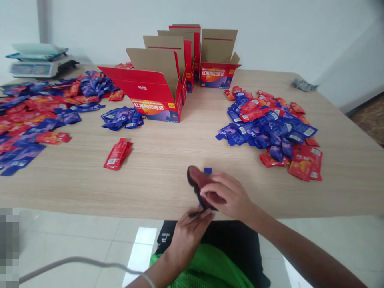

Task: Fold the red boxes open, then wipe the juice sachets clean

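Observation:
Just over the table's front edge, my two hands share a small floppy maroon thing with black edging [198, 179]; its kind I cannot make out. My right hand [229, 195] is closed on its maroon side, thumb and fingers pinched together. From below, my left hand [192, 228] grips its lower black end between closed fingers. Behind it on the table, a small blue piece [208, 171] shows, mostly hidden. To the left lie a few red sachets [117, 154], and beyond them a small heap of blue sachets [122, 118].
Several open red cartons [154, 108] stand along the back of the table [168, 160]. A mixed pile of red and blue sachets [270, 124] lies right, a larger spread [45, 106] left. A scale [40, 66] sits back left, a grey cloth [304, 84] back right. A grey cable [84, 261] crosses lower left.

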`<state>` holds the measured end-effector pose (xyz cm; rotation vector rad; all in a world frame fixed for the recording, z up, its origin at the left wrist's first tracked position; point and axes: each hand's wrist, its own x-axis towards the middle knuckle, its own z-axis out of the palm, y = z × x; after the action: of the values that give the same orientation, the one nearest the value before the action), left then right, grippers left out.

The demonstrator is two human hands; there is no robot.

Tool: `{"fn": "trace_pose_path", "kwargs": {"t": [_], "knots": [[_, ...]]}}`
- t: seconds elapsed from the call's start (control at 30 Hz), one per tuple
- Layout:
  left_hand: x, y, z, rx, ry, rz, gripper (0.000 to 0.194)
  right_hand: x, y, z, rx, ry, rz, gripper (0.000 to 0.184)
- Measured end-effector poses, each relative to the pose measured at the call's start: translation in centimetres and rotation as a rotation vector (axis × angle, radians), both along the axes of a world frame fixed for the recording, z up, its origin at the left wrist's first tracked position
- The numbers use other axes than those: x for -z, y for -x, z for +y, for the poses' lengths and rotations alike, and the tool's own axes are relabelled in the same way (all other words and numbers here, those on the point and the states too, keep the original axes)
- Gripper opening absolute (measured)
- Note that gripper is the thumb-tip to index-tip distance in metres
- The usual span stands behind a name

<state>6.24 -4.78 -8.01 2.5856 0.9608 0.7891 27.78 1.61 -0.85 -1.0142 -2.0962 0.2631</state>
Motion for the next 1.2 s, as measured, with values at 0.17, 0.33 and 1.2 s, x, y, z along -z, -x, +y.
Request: {"fn": "trace_pose_path", "kwargs": {"t": [0.17, 0.33, 1.2], "knots": [[-0.4, -0.2, 0.0, 0.020, 0.026, -0.052, 0.029, 3.6, 0.3, -2.2, -0.108, 0.135, -0.128, 0.009], [-0.5, 0.2, 0.1, 0.041, -0.002, 0.032, 0.036, 4.8, -0.7, 1.4, -0.049, 0.077, -0.176, 0.009], [-1.3, -1.7, 0.1, -0.124, -0.141, 0.423, 0.067, 4.8, -8.1, -3.8, 0.990, 0.161, 0.536, 0.037]]}}
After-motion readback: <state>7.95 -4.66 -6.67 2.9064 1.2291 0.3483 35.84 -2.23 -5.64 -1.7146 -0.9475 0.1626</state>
